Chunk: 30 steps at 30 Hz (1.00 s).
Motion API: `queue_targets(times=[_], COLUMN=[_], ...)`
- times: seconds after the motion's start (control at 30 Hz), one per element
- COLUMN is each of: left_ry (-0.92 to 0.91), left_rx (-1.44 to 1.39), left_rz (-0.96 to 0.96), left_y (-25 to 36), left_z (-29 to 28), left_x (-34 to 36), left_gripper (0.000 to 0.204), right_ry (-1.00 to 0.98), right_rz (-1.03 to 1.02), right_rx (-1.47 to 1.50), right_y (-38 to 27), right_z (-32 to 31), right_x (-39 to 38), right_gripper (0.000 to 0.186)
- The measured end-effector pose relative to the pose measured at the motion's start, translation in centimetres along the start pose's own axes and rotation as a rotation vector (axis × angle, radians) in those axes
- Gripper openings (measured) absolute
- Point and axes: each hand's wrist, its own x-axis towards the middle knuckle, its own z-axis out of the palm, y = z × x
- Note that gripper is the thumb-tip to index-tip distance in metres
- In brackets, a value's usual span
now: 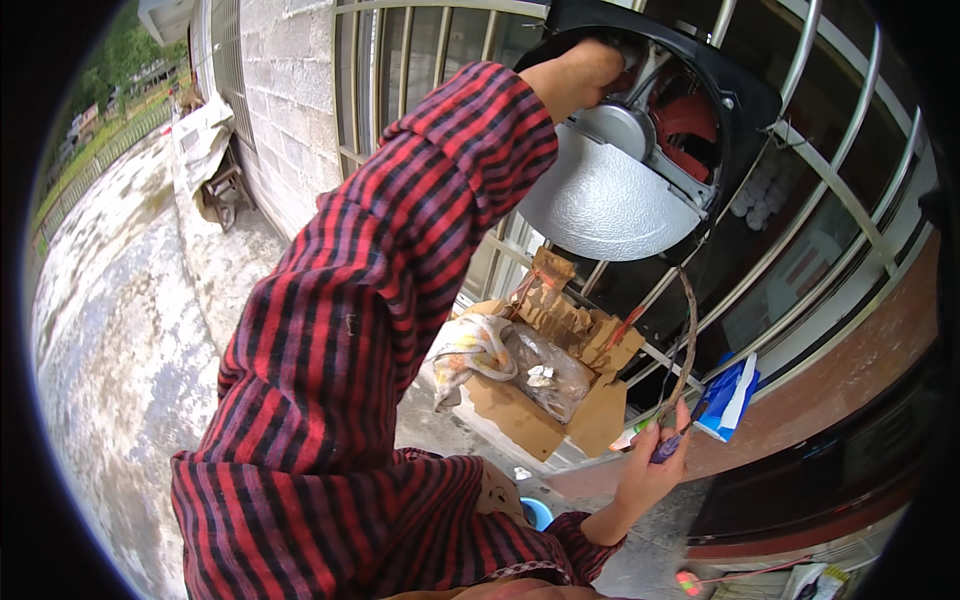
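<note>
Black-rimmed, with red blades and a silver cover, the fan point(622, 135) sits against metal bars point(803, 50). The left hand point(585, 75) reaches into the fan's upper part; its fingertips are hidden, so I cannot tell its grip. Below the fan, the right hand point(652, 468) pinches a bent brown stick point(691, 335), beside a cardboard box point(510, 415).

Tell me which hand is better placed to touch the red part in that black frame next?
Probably the left hand: it is up at the black frame, close to the red part. The right hand is lower and holds a thin brown stick-like thing.
</note>
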Motion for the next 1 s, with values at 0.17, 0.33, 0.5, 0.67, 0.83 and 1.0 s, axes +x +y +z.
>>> queue_targets(times=[0.17, 0.33, 0.5, 0.67, 0.83, 1.0], left_ry=[-0.015, 0.088, -0.106, -0.188, -0.237, -0.256], left_rx=[0.056, 0.933, 1.151, 0.884, 0.810, 0.733], left_rz=[-0.037, 0.260, 0.802, 1.276, 1.312, 1.314], left_y=[-1.1, -1.5, -0.1, 0.7, 0.6, -0.5], left_z=[-0.6, -2.1, -4.7, -6.5, -8.1, -8.7], left_x=[1.5, 1.0, -6.3, -13.2, -16.4, -18.5], left_gripper=[0.031, 0.033, 0.046, 0.062, 0.069, 0.059], right_ry=[-0.010, -0.008, -0.007, 0.015, 0.060, 0.072], right_rz=[-0.015, -0.047, -0.051, -0.116, -0.122, -0.119], right_rx=[-0.073, -0.120, -0.143, -0.084, -0.009, 0.049], right_y=[-1.2, -1.9, -2.5, -3.6, -4.8, -4.6], right_z=[-0.2, -0.2, 0.2, 1.0, 2.1, 2.5], right_x=[-0.6, -1.1, -1.5, -1.4, -1.1, -1.3], right_gripper=[0.046, 0.045, 0.044, 0.043, 0.042, 0.040])
